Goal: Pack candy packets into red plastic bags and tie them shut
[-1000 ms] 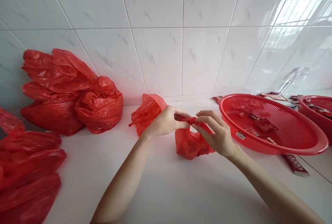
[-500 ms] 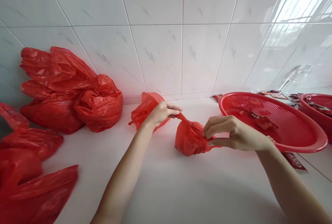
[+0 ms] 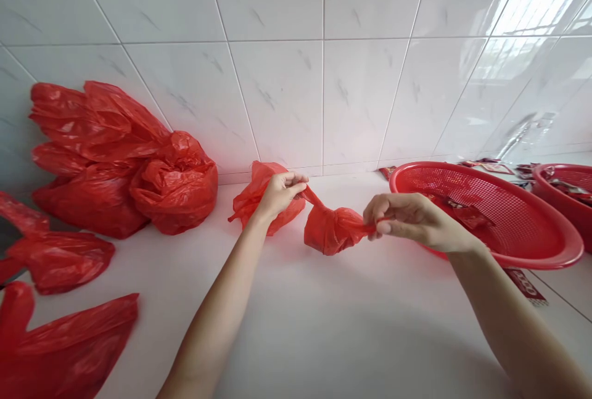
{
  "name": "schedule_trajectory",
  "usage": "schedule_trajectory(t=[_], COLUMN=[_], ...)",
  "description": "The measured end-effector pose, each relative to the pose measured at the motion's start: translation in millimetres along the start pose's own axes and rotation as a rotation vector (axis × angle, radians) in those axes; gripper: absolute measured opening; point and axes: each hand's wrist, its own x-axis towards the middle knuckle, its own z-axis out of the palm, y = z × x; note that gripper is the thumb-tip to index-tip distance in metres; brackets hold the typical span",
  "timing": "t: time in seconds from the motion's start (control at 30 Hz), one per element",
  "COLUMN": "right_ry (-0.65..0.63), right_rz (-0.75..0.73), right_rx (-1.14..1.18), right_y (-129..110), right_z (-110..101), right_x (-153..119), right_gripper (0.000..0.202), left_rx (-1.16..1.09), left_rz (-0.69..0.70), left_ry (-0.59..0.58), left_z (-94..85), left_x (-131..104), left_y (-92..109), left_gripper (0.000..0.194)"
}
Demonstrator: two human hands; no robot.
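A small, filled red plastic bag hangs between my hands, just over or touching the white counter; I cannot tell which. My left hand pinches one of its twisted handles, pulled up to the left. The other handle is held by my right hand, stretched out to the right between thumb and fingers. Both handles are taut. What lies inside the bag is hidden. Behind my left hand rests another crumpled red bag against the tiled wall.
Several red bags are heaped at the left, with another red bag in the near left corner. To the right stands a red perforated basket with small packets inside. Beyond it is a second red basket. A packet lies below.
My right hand has closed on the right handle and drawn it out sideways. My left hand has shifted slightly left and up, and the bag has stretched and risen a little between them.
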Motion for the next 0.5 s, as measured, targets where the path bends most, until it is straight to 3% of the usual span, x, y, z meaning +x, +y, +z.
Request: schedule_trajectory(t=[0.1,0.27,0.37,0.5], right_ry=[0.186,0.184,0.241,0.367], right_rz=[0.050,0.064,0.019,-0.044], right_rx=[0.110,0.177,0.224,0.275], right_y=[3,9,12,10], right_z=[10,29,34,34], right_x=[4,14,17,15], right_gripper=[0.029,0.030,0.029,0.026], left_rx=[-0.040,-0.065,-0.070,-0.005], left_rz=[0.198,0.365,0.418,0.361], left_ry=[-0.065,-0.321,-0.399,-0.475], left_z=[1.8,23.2,32.9,39.0], left_x=[-15,-47,-57,-58], left_y=[19,39,40,35], left_gripper=[0.022,0.016,0.018,0.077])
